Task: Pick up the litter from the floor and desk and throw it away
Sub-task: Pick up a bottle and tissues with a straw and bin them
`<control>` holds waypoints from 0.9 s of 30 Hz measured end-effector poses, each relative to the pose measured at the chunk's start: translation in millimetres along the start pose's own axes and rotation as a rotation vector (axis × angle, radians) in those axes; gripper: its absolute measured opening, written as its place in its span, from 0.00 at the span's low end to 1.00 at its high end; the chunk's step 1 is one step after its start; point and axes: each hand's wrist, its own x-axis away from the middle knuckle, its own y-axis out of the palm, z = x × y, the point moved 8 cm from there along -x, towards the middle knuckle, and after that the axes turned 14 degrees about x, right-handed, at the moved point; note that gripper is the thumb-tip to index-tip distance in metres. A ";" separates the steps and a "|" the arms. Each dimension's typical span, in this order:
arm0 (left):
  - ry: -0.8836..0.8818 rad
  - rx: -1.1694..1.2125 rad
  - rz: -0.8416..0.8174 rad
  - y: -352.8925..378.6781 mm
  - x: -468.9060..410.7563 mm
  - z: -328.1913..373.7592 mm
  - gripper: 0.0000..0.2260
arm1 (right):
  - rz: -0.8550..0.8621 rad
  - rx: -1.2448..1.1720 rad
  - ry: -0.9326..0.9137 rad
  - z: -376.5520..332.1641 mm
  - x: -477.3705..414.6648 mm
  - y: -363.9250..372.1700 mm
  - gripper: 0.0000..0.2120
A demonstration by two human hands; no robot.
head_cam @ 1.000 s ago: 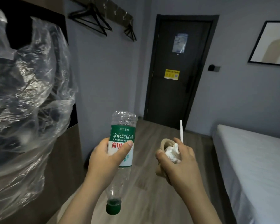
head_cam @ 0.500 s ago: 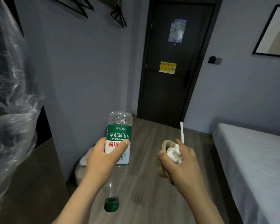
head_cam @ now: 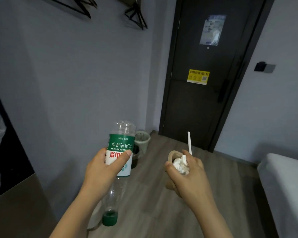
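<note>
Head view: the left hand grips a clear plastic bottle upside down. Its thumb lies across the white-and-green label and its fingers curl round the far side. The green cap hangs at 6 o'clock, beside the forearm.

At 3 o'clock of it, and apart from it, the right hand has its fingers clamped on a tan paper cup. A crumpled white tissue is bunched at the cup's mouth, and a white straw stands up at 12 o'clock from the hand. Both hands are held above the wooden floor.

A pale lattice bin stands on the floor by the wall at 12 o'clock of the left hand, partly hidden behind the bottle. A dark container stands just beside it at its 6 o'clock. The dark door with a yellow sticker is at 1 o'clock. A white bed lies at 4 o'clock. Black hangers hang on the wall at 11 o'clock. A brown table corner shows at 8 o'clock.
</note>
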 end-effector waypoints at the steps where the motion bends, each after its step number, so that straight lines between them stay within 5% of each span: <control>1: -0.005 0.000 0.011 5.8 -15.0 -6.0 0.12 | -0.013 0.001 0.002 4.1 -14.3 6.3 0.43; 10: -0.044 0.002 -0.040 66.3 -170.9 -53.7 0.12 | -0.049 0.068 0.020 29.7 -167.5 79.0 0.33; 16: -0.094 0.032 -0.043 80.1 -304.4 -79.1 0.22 | -0.125 0.170 0.030 25.2 -286.0 142.0 0.27; 22: -0.125 -0.024 -0.020 101.0 -400.4 -112.4 0.14 | -0.218 0.195 0.020 29.9 -367.0 196.4 0.14; 27: -0.153 -0.061 0.016 124.1 -473.2 -141.6 0.11 | -0.274 0.199 0.082 52.2 -443.9 233.7 0.20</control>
